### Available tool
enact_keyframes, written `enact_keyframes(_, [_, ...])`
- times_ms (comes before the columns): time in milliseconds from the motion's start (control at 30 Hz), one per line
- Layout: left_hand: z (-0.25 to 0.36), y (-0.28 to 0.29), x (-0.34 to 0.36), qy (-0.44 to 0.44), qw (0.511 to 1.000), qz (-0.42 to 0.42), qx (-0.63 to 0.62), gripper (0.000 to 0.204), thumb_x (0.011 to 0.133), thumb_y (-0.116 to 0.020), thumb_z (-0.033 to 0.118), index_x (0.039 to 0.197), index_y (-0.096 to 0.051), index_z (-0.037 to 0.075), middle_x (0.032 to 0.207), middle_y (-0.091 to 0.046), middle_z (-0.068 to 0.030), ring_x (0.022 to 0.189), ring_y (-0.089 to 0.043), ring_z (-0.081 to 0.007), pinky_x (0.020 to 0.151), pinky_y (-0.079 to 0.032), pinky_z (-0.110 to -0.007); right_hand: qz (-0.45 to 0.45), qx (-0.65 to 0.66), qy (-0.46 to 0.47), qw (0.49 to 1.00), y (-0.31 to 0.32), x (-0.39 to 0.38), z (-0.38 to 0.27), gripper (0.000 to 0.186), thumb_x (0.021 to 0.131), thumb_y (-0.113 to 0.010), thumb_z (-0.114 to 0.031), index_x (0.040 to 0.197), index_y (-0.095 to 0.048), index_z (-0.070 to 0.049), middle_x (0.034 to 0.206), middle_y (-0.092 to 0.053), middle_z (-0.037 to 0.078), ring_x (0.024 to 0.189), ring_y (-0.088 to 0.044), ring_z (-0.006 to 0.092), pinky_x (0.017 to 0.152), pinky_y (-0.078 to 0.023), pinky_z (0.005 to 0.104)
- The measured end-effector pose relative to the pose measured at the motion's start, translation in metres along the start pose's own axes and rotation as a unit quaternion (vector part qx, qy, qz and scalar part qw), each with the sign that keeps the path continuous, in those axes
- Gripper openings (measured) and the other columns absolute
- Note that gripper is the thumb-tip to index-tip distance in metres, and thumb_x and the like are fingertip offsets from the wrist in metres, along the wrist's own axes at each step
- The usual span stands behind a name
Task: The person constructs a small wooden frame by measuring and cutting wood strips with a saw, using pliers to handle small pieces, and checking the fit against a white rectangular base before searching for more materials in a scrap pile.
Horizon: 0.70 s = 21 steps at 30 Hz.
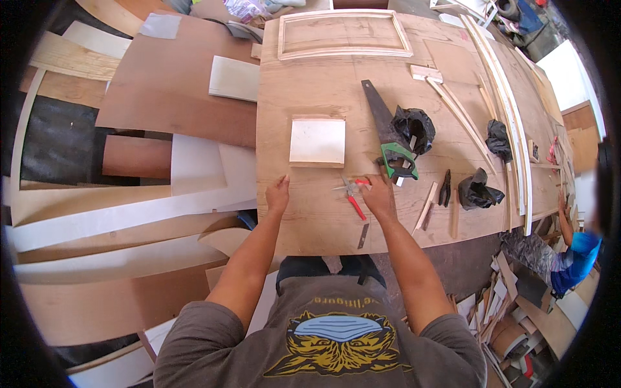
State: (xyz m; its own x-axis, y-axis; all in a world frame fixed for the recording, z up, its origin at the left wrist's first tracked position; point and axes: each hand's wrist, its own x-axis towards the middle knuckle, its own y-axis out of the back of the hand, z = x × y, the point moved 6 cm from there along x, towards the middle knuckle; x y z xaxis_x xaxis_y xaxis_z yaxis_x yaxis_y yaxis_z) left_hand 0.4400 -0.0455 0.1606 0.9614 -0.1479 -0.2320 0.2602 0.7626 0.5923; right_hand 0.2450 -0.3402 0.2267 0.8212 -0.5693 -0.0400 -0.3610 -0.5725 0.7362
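Note:
My right hand (378, 196) is closed on one handle of red-handled pliers (356, 206), whose handles are spread apart. The tool lies at the table's near side, its jaws turned left. Curled fingers close my left hand (277, 195) at the table's left edge; whatever it may hold is too small to make out. Just beyond both hands sits a square wooden block or box (317, 141) with a white top. A handsaw (383, 119) with a green and black handle lies right of it. A small flat metal strip (363, 236) rests near the front edge.
Black plastic bags (479, 190), dark-handled pliers (445, 188) and wood strips (425, 207) lie to the right. A wooden frame (345, 54) is at the back of the plywood table (291, 223). Boards (181, 84) are stacked left. Another person (576, 258) is at far right.

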Motion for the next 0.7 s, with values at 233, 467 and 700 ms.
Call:
enact_keyframes(233, [0.003,-0.029,0.024,-0.228,0.967,0.062,0.093,0.046,0.092,-0.072,0.035,0.123,-0.068,0.003,0.119,-0.068,-0.0172,0.117,-0.059,-0.0353,0.101,-0.044,-0.045,0.116,0.135,-0.136,0.975,-0.086,0.015,0.027,0.051,0.091,-0.074,-0.031,0.126,-0.064,0.005,0.118,-0.068,0.024,0.112,-0.064,0.0371,0.096,-0.050,0.0446])
enact_keyframes(467, [-0.005,-0.034,0.028,-0.229,0.966,0.089,0.082,0.049,0.094,-0.067,0.040,0.128,-0.066,0.006,0.129,-0.063,-0.0144,0.131,-0.047,-0.0346,0.110,-0.031,-0.051,0.162,0.084,-0.096,0.978,-0.111,0.024,0.012,0.045,0.089,-0.077,-0.028,0.122,-0.069,0.002,0.104,-0.071,0.019,0.099,-0.065,0.0353,0.091,-0.050,0.0435])
enact_keyframes(700, [0.012,-0.033,0.026,-0.230,0.966,0.060,0.103,0.047,0.095,-0.064,0.043,0.128,-0.067,0.010,0.131,-0.062,-0.0075,0.130,-0.046,-0.0338,0.111,-0.031,-0.050,0.230,0.055,-0.085,0.968,-0.111,0.021,0.018,0.037,0.087,-0.079,-0.026,0.115,-0.074,-0.001,0.102,-0.074,0.018,0.095,-0.066,0.0318,0.090,-0.050,0.0430])
